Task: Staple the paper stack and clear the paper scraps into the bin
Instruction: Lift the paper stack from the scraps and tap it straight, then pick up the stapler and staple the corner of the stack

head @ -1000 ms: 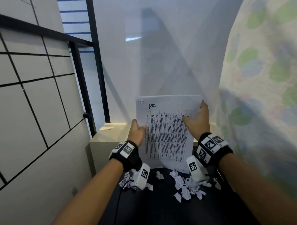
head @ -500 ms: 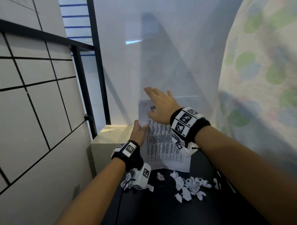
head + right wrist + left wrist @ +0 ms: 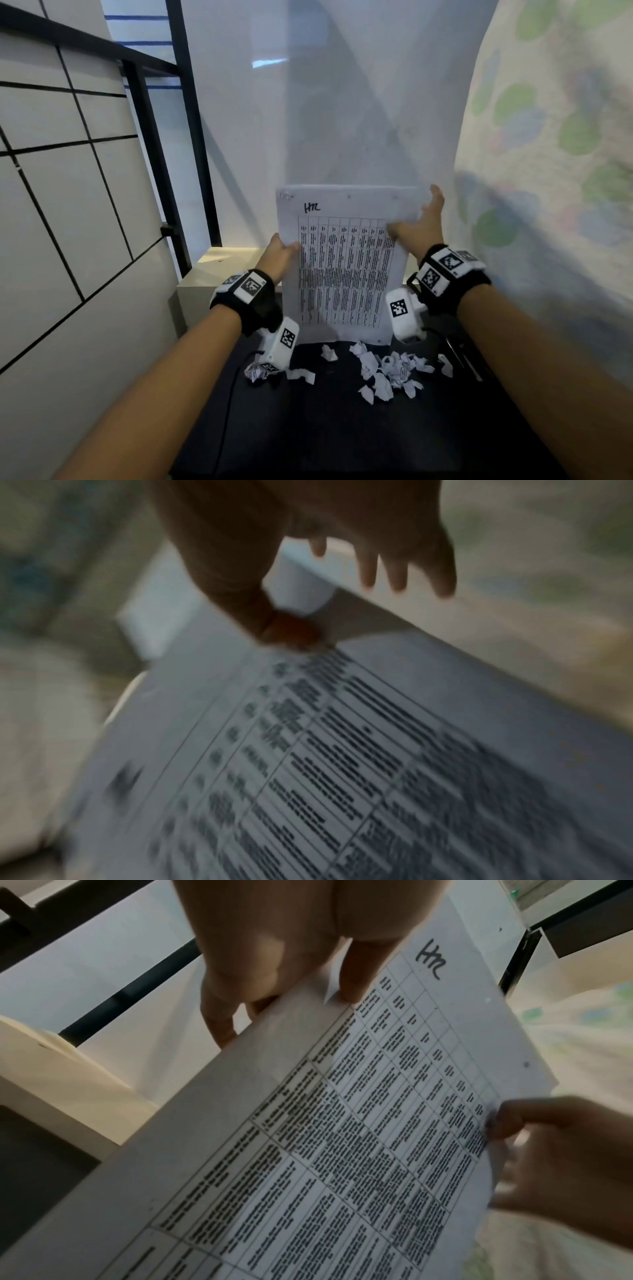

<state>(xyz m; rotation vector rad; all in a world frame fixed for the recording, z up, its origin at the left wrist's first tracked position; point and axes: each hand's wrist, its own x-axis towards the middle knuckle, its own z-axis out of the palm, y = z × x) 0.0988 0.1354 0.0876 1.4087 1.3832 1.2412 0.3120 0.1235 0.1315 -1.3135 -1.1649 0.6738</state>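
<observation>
The printed paper stack (image 3: 342,267) stands upright with its lower edge on the black table (image 3: 325,428). My left hand (image 3: 279,251) grips its left edge, thumb on the front and fingers behind (image 3: 219,1026). At the upper right edge my right hand (image 3: 419,226) pinches the stack, with the thumb (image 3: 291,634) pressed on the printed face and the fingers straight behind it. White paper scraps (image 3: 387,373) lie scattered on the table just in front of the stack. One crumpled scrap (image 3: 255,371) lies under my left wrist. No bin or stapler is clearly in view.
A beige box (image 3: 219,270) stands behind the table at the left, beside a black railing (image 3: 150,154) and a tiled wall. A patterned curtain (image 3: 548,171) hangs close on the right. A thin dark object (image 3: 459,356) lies at the table's right edge.
Half a second ago my right hand lay flat across the top of the stack; it has moved back to the right edge. My left hand has kept its hold.
</observation>
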